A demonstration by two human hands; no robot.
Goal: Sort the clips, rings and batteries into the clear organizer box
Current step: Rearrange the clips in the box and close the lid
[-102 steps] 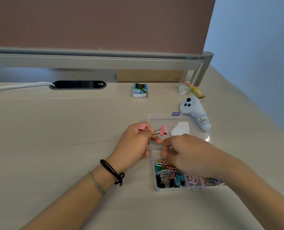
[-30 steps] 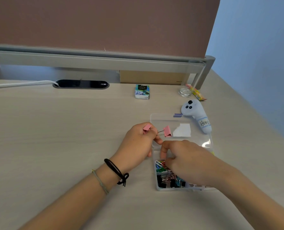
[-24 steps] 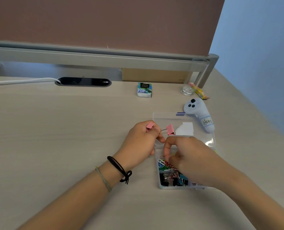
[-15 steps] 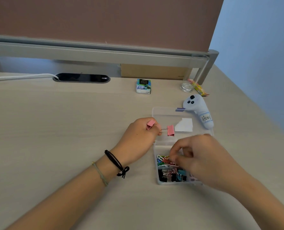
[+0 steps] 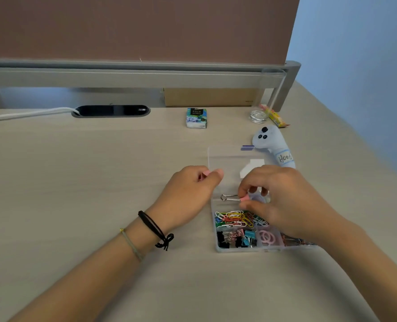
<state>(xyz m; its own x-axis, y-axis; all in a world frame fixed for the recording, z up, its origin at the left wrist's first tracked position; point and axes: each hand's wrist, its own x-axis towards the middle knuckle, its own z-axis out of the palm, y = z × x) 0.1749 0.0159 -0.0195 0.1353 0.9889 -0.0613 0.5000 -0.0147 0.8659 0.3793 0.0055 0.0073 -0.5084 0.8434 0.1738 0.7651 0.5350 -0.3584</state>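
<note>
Pinching a pink binder clip by its body, the right hand hovers over the box, the clip's shiny wire handles poking left toward the box's left wall. Left hand sits just beside that wall on the desk, fingers curled around a second pink clip, only a sliver showing. Glossy coloured paperclips heap in one compartment; black, blue and pink binder clips fill the front-left one, pink rings next door. Clear lid lies open behind, flat. Wide bare desk stretches left; a soft plush crowds the lid's right rear corner.
</note>
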